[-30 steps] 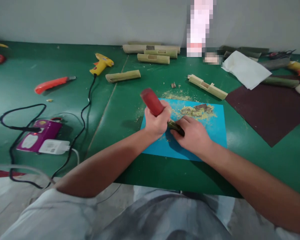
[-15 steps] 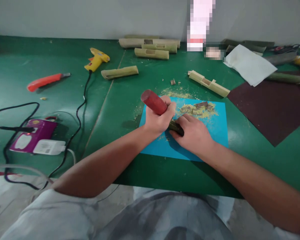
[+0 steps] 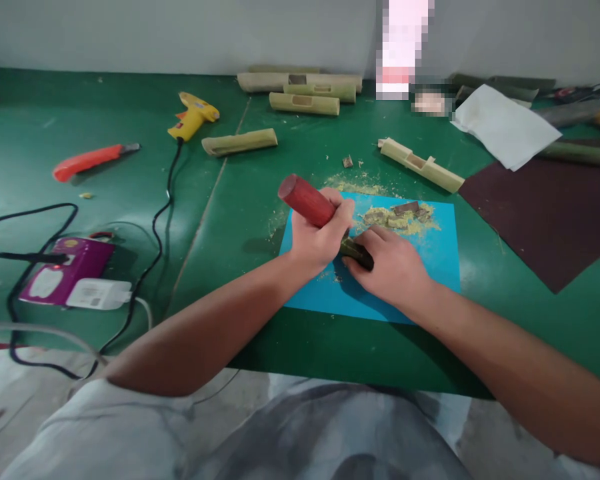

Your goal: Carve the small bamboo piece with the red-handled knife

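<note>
My left hand (image 3: pixel 320 230) is wrapped round a thick red cylindrical handle (image 3: pixel 307 200), which slants with its blunt end up and to the left. What the handle leads to is hidden behind my fingers. Close by on the right, my right hand (image 3: pixel 393 263) grips a short dark green bamboo tube (image 3: pixel 357 252), its open end facing me. Both hands are over a blue sheet (image 3: pixel 305 293). Behind them on the sheet lies a heap of yellowish shavings (image 3: pixel 397 217) with a few brown scraps (image 3: pixel 405 208).
Left of me are a yellow glue gun (image 3: pixel 193 117), a red utility knife (image 3: pixel 90 162) and a purple power box (image 3: pixel 93 257) with cables. Cut bamboo tubes (image 3: pixel 305 103) lie behind, another (image 3: pixel 420 165) at right. A dark brown sheet (image 3: pixel 550 220) and white paper (image 3: pixel 505 127) lie far right.
The view has shifted slightly. Both hands keep their grips; the red handle's blunt end sits a little higher and further left, and slightly more of the bamboo tube shows.
</note>
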Demonstrator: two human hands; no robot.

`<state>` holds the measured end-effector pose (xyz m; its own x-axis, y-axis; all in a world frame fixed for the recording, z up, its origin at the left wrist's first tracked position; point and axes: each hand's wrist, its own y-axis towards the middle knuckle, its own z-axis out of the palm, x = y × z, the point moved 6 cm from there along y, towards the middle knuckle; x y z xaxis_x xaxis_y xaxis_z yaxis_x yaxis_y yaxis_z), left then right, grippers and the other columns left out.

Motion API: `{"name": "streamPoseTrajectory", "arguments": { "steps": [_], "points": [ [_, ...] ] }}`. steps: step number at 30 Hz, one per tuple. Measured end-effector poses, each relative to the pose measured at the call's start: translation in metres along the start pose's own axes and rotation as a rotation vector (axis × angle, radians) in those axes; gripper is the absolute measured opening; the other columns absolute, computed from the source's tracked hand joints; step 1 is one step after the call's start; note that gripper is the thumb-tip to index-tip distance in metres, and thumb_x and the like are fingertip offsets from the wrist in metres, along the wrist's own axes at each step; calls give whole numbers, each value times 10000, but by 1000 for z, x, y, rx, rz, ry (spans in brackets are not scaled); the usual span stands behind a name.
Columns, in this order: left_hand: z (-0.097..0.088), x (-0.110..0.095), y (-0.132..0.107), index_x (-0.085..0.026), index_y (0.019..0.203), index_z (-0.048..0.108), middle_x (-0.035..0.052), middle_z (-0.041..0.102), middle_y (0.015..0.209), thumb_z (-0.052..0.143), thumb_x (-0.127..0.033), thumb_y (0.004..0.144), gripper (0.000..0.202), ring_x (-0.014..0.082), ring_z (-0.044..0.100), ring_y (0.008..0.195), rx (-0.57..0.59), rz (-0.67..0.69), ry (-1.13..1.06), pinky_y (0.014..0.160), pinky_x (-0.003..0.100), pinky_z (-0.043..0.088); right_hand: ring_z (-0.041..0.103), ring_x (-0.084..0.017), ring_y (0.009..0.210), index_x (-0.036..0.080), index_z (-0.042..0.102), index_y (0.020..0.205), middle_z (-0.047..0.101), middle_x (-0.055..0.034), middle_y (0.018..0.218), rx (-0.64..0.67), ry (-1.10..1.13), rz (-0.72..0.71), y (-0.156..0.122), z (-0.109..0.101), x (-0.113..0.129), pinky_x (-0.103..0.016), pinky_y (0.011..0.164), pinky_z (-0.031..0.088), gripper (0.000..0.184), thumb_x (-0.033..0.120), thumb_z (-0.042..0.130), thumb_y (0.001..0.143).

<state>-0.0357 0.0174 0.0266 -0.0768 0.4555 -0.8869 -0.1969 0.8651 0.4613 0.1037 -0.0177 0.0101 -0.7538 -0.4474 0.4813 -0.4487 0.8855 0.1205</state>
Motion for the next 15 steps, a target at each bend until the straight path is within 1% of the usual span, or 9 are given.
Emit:
{"name": "streamPoseTrajectory", "arguments": {
  "steps": [5, 10, 12, 15],
  "points": [
    [-2, 2, 0, -210, 622, 563, -31, 559, 600, 757, -253, 903, 344, 94, 510, 530, 26, 7, 7, 520, 254, 461, 639, -259, 907, 198, 692, 936, 736, -114, 981, 10, -5, -7, 0, 0, 1, -363, 747, 410, 116, 309, 699, 967],
    [-4, -1, 2, -205, 661, 584, -19, 569, 673, 758, -242, 887, 288, 109, 538, 607, 25, 52, 49, 589, 268, 502, 637, -254, 893, 192, 689, 935, 731, -110, 969, -3, -10, -20, -1, 0, 1, -363, 752, 414, 117, 303, 708, 967],
    [-5, -2, 3, -205, 675, 580, -23, 568, 686, 781, -262, 890, 299, 109, 532, 610, 20, 61, 51, 608, 276, 514, 630, -250, 881, 197, 685, 932, 728, -105, 963, -3, -9, -20, -1, -1, 1, -362, 747, 411, 117, 306, 704, 968],
    [-5, -2, 2, -206, 665, 563, -27, 557, 679, 818, -326, 909, 373, 108, 529, 608, 18, 72, 34, 617, 279, 517, 631, -249, 883, 197, 684, 932, 728, -105, 964, 5, -9, -18, -1, -1, 1, -362, 746, 412, 119, 308, 706, 969]
  ]
}}
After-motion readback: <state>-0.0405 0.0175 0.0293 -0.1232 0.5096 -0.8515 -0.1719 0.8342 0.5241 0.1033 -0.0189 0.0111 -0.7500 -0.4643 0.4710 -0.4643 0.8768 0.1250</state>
